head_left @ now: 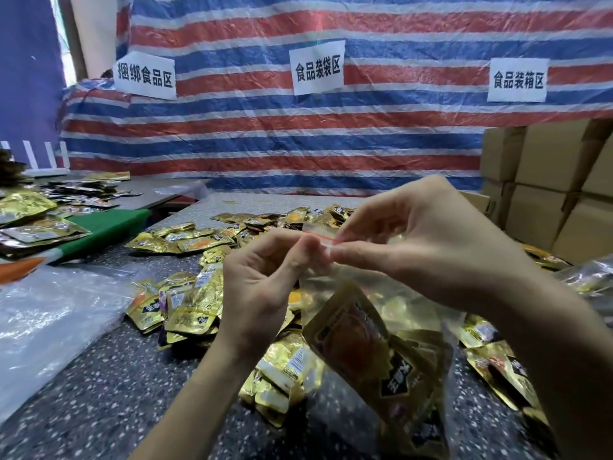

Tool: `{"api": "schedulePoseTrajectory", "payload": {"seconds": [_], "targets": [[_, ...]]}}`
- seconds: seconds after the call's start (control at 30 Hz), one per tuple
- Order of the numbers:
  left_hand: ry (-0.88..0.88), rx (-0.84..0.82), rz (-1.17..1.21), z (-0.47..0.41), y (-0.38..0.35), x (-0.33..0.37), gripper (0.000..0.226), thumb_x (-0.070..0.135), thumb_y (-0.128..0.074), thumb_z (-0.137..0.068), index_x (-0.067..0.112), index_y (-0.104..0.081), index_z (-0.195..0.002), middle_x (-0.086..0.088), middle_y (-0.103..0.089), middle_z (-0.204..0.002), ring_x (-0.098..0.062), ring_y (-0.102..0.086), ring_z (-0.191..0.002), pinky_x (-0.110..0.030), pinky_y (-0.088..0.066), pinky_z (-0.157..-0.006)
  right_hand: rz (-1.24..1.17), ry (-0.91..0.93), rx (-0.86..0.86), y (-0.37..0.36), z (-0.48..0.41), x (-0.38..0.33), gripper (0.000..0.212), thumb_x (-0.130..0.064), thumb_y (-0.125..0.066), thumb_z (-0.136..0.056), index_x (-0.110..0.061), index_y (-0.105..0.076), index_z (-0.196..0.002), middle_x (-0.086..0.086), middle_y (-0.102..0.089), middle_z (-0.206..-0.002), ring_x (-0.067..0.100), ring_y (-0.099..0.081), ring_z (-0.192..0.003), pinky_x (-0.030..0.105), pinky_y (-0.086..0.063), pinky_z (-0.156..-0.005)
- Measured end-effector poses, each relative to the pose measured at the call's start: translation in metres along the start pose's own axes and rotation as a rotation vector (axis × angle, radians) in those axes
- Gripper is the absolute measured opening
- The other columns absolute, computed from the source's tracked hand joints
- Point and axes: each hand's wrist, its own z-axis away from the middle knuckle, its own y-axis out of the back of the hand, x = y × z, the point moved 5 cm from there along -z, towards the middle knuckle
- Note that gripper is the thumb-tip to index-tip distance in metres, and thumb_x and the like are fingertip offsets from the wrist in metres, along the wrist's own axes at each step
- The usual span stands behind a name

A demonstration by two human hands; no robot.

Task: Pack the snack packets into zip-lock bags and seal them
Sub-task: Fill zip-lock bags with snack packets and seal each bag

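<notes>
The zip-lock bag [381, 288] holds gold snack packets [361, 343]. The left hand [262, 280] and right hand [428, 247] sit close together. Both pinch its red zip strip [319, 237], likely sealing it. Many loose packets [185, 307] wait on the table [99, 393] behind.

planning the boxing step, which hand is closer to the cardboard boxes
Right. The right hand pinches the zip-lock bag at its top edge, with the cardboard boxes beyond it on its right; the left hand pinches the same edge, farther from them.
</notes>
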Motion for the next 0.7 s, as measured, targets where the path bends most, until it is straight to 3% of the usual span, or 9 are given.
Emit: {"api": "schedulePoseTrajectory", "payload": {"seconds": [0.1,0.23,0.37,0.53,0.6,0.7], "targets": [[-0.038,0.001,-0.07,0.001,-0.001,0.004,0.012,0.023,-0.069,-0.089,0.012,-0.073,-0.085,-0.008,-0.074,-0.081,-0.019,-0.07,-0.074,-0.029,-0.058,-0.071,0.009,-0.044,-0.022,0.0,-0.006,-0.001,0.019,-0.042,-0.078,-0.073,-0.023,-0.079,-0.075,-0.011,-0.073,-0.069,0.0,-0.065,-0.063,0.017,-0.052,-0.057],[-0.081,-0.007,-0.105,0.003,-0.004,0.011,0.01,0.023,-0.062,-0.088,0.015,-0.069,-0.086,0.0,-0.073,-0.078,-0.01,-0.069,-0.071,-0.021,-0.056,-0.067,0.019,-0.088,-0.045,-0.001,-0.011,0.0,0.017,-0.041,-0.078,-0.071,-0.023,-0.077,-0.069,-0.011,-0.069,-0.064,-0.003,-0.054,-0.055,0.014,-0.042,-0.051],[-0.094,0.056,-0.129,0.003,0.001,0.01,0.007,0.016,-0.064,-0.088,0.015,-0.07,-0.085,-0.002,-0.073,-0.08,-0.014,-0.07,-0.071,-0.026,-0.057,-0.065,0.051,-0.07,-0.061,-0.007,-0.013,-0.003,0.027,-0.049,-0.071,-0.071,-0.022,-0.076,-0.072,-0.008,-0.068,-0.066,0.001,-0.053,-0.056,0.018,-0.042,-0.051],[-0.095,0.095,-0.155,0.004,0.004,0.009,0.008,0.015,-0.064,-0.089,0.017,-0.07,-0.085,-0.004,-0.074,-0.082,-0.017,-0.07,-0.072,-0.029,-0.058,-0.064,0.103,-0.068,-0.121,-0.009,-0.017,-0.004,0.022,-0.046,-0.07,-0.076,-0.025,-0.075,-0.073,-0.022,-0.06,-0.059,-0.001,-0.049,-0.052,0.014,-0.04,-0.05],[-0.107,0.102,-0.155,0.004,0.004,0.011,0.009,0.015,-0.064,-0.09,0.019,-0.07,-0.083,-0.001,-0.073,-0.078,-0.015,-0.069,-0.071,-0.028,-0.057,-0.064,0.088,-0.073,-0.122,-0.008,-0.018,-0.002,0.019,-0.043,-0.072,-0.077,-0.025,-0.075,-0.072,-0.019,-0.06,-0.059,0.0,-0.047,-0.054,0.017,-0.037,-0.051],[-0.115,0.098,-0.144,0.003,0.003,0.013,0.01,0.014,-0.064,-0.09,0.017,-0.07,-0.082,0.0,-0.073,-0.077,-0.013,-0.069,-0.071,-0.025,-0.056,-0.064,0.015,-0.115,-0.129,-0.003,-0.017,0.003,0.014,-0.037,-0.079,-0.079,-0.025,-0.077,-0.074,-0.004,-0.057,-0.058,0.017,-0.042,-0.057,0.032,-0.033,-0.054]]}}
